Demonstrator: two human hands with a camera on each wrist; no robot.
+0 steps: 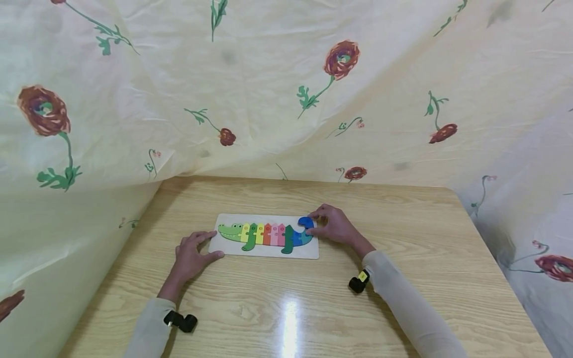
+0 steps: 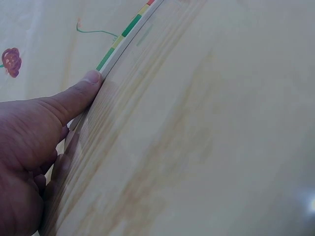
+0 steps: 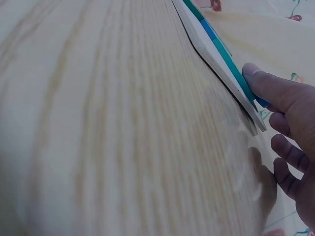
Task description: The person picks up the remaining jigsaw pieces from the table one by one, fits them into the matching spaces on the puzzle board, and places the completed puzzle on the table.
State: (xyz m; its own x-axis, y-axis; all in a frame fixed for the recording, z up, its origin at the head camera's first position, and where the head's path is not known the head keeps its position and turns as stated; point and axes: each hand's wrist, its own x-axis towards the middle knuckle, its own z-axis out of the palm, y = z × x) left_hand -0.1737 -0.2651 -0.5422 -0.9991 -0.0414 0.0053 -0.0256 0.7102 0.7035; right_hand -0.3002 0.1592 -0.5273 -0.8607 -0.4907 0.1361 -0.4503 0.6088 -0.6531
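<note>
A crocodile puzzle of coloured pieces [image 1: 274,235] lies on a pale board [image 1: 268,252] on the table. Its green head is at the left, with a curled blue tail piece [image 1: 306,222] at the right end. My left hand [image 1: 190,258] touches the board's left end; the thumb lies straight against its edge in the left wrist view. With thumb and forefinger, my right hand [image 1: 333,224] pinches the tail piece at the board's right end. In the right wrist view, the right thumb [image 3: 268,86] presses by the teal piece [image 3: 231,64]; the forefinger is mostly hidden.
The wood-grain table [image 1: 250,303] extends around the board. A flower-patterned cloth [image 1: 268,99] hangs behind and along both sides. Each wrist wears a small black camera, one on the left sleeve [image 1: 149,325] and one on the right sleeve [image 1: 403,303].
</note>
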